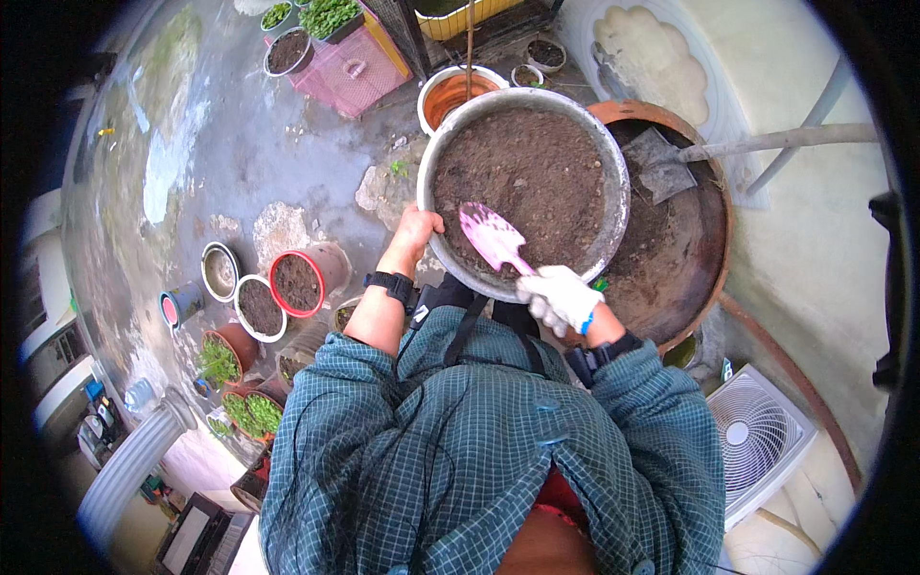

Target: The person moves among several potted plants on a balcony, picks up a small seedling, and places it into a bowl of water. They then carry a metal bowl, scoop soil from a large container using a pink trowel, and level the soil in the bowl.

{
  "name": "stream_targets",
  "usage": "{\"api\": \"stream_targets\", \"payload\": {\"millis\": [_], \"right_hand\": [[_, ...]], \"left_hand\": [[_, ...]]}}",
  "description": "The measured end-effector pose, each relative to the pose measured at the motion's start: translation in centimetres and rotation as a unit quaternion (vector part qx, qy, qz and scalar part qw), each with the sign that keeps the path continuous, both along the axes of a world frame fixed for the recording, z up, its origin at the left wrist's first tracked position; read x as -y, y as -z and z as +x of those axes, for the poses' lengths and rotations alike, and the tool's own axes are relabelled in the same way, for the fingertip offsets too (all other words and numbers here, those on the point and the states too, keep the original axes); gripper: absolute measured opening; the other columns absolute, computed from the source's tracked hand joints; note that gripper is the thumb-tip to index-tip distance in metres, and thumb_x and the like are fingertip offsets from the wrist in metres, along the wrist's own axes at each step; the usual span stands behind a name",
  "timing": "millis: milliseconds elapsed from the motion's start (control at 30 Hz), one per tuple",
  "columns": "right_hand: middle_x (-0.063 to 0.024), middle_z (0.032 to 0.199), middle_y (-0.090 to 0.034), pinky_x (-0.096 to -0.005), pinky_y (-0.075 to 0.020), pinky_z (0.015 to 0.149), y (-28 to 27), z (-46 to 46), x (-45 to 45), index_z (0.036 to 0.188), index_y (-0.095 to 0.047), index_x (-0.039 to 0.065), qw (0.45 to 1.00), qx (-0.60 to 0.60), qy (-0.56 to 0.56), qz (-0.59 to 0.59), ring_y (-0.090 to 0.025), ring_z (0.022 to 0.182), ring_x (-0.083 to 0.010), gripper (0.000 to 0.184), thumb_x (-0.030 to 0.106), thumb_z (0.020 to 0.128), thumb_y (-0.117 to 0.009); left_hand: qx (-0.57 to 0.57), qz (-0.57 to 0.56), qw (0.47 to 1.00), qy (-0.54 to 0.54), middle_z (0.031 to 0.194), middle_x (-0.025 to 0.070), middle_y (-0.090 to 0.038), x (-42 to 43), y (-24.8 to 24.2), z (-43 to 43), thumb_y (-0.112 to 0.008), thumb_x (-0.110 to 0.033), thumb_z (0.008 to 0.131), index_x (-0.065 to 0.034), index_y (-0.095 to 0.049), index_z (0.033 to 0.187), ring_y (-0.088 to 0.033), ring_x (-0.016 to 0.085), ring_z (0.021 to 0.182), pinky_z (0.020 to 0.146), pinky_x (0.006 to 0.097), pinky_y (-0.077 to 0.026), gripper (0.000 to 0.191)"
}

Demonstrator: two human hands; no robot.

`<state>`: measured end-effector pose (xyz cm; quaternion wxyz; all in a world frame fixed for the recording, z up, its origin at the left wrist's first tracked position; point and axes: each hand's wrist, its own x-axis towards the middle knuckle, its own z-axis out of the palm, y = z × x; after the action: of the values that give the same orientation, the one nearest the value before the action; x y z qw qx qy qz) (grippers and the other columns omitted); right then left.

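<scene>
A large round grey metal basin [619, 194] filled with brown soil [532, 158] stands before me, its near rim close to my lap. My bare left hand [418, 228] grips the basin's left rim, the thumb over the edge. My right hand [564, 298], in a white work glove, is closed around the handle of a pink garden trowel [494, 236]. The trowel's blade is over the left part of the soil, pointing up and left, with dark soil specks on it. The underside of the basin is hidden.
Right of the basin lies a wide terracotta-coloured tub [724, 237] with a shovel [665, 167] in it. Behind stands a white-rimmed pot [435, 83]. Several pots, including a red-rimmed one [273, 284], are at the left. A pink crate [352, 68] is at the back; a fan unit [762, 438] is lower right.
</scene>
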<state>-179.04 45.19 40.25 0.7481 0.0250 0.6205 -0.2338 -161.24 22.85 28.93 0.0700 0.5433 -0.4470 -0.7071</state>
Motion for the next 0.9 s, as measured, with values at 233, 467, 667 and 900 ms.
{"api": "stream_targets", "payload": {"millis": [233,467,667,900], "right_hand": [[-0.0075,0.065,-0.061,-0.035,-0.0459,0.044,0.8,-2.2,2.8,0.086,-0.06,0.006,0.913,-0.342,-0.171,-0.142,-0.057,0.047,-0.0191,0.032,0.037,0.093,-0.06],[0.0009,0.065,-0.052,-0.029,-0.0386,0.036,2.9,-6.1,3.2,0.102,-0.056,0.007,0.959,-0.261,0.087,-0.066,-0.048,0.044,-0.0116,0.029,0.034,0.094,-0.06],[-0.0001,0.06,-0.051,-0.0306,-0.0337,0.031,0.0,-3.4,-5.6,0.083,-0.056,0.011,0.965,-0.167,0.199,0.027,-0.043,0.038,-0.013,0.024,0.032,0.094,-0.06],[-0.0002,0.062,-0.05,-0.0317,-0.0371,0.036,-1.9,-0.3,-7.6,0.1,-0.055,0.011,0.967,-0.23,0.081,0.078,-0.047,0.043,-0.0137,0.021,0.032,0.096,-0.058]], "left_hand": [[0.029,0.009,0.999,0.01,0.076,0.0058,-0.061,0.2,0.5,0.1,-0.06,0.006,0.059,0.0012,-0.064,0.091,-0.057,0.022,0.068,0.061,0.0349,-0.046,0.033],[-0.003,0.011,1.0,-0.001,0.078,0.0066,-0.062,0.2,0.7,0.3,-0.061,0.007,0.059,0.0007,-0.063,0.092,-0.057,0.023,0.069,0.06,0.0355,-0.046,0.033],[0.024,-0.011,1.0,0.002,0.068,0.005,-0.057,0.0,0.7,0.0,-0.062,0.007,0.06,-0.0011,-0.059,0.081,-0.055,0.022,0.06,0.054,0.0359,-0.045,0.022],[-0.002,-0.003,1.0,0.021,0.07,0.0033,-0.057,0.3,0.9,0.3,-0.061,0.005,0.06,-0.001,-0.06,0.08,-0.053,0.02,0.061,0.055,0.0346,-0.042,0.021]]}}
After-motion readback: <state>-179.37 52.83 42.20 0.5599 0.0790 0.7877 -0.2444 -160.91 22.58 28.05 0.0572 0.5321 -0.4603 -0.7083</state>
